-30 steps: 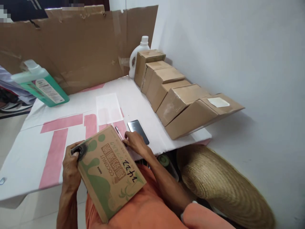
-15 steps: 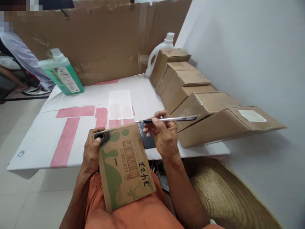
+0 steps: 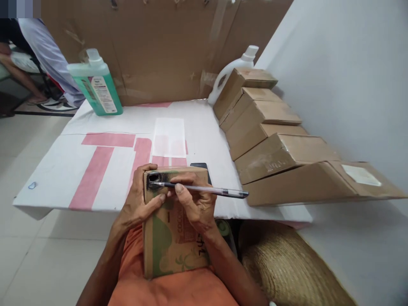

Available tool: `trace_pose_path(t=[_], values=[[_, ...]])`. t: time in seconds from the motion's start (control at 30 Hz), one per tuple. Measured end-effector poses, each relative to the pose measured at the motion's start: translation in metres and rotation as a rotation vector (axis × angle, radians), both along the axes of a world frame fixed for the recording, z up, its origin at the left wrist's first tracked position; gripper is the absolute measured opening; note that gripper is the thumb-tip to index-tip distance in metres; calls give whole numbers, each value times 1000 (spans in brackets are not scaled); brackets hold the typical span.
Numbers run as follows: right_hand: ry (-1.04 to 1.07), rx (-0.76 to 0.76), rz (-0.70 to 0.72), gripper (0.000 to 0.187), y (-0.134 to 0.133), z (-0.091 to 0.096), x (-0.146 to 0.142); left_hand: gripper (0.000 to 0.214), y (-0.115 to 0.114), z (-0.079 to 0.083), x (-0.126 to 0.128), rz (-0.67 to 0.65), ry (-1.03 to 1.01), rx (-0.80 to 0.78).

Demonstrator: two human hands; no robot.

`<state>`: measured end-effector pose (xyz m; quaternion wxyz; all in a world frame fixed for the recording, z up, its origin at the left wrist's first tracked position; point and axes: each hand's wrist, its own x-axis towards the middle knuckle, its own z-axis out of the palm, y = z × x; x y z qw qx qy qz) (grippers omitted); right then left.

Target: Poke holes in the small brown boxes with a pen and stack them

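A brown cardboard box point(image 3: 174, 216) with green print and handwritten digits rests upright against my lap. My left hand point(image 3: 140, 199) grips its left edge, thumb across the front face. Near the top left corner is a dark, blackened hole point(image 3: 154, 177) in the cardboard. My right hand point(image 3: 196, 204) pinches a pen point(image 3: 207, 189) with a clear barrel and black grip. The pen's tip points left, at the lower edge of the hole. Part of the print is hidden behind my right hand and forearm.
On the white cloth-covered table point(image 3: 63, 170) are a green liquid bottle point(image 3: 100, 87), a white sheet point(image 3: 168, 138) and a dark phone-like slab point(image 3: 199, 165). Several cardboard boxes point(image 3: 280, 148) line the wall, beside a white jug point(image 3: 228, 74). A woven straw item point(image 3: 280, 263) is below right. Another person's legs point(image 3: 51, 59) show far left.
My right hand has brought the pen left and down to the blackened hole. The box stands more upright, and my left thumb has moved from the hole onto the front face.
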<state>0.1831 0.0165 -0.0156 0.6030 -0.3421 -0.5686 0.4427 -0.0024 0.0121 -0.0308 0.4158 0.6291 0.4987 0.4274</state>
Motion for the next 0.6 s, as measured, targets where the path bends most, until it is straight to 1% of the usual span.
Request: trace_pose_path(t=[0.13,0.23,0.3,0.4,0.5,0.6], values=[[-139,50,-11,8,0,-3,-1,68,1,3,1,1,31,-3],[-180,72,0,9,1,-3,-1,68,1,3,1,11,15,-13],[-185,73,-16,10,0,-1,-1,68,0,2,1,18,23,-15],[-139,41,-133,14,-2,0,-1,69,1,1,2,30,33,13],[-99,4,-264,18,-4,-4,-3,68,2,4,3,40,47,14],[-64,-38,-304,20,-4,-5,-8,67,3,9,3,47,65,-7]])
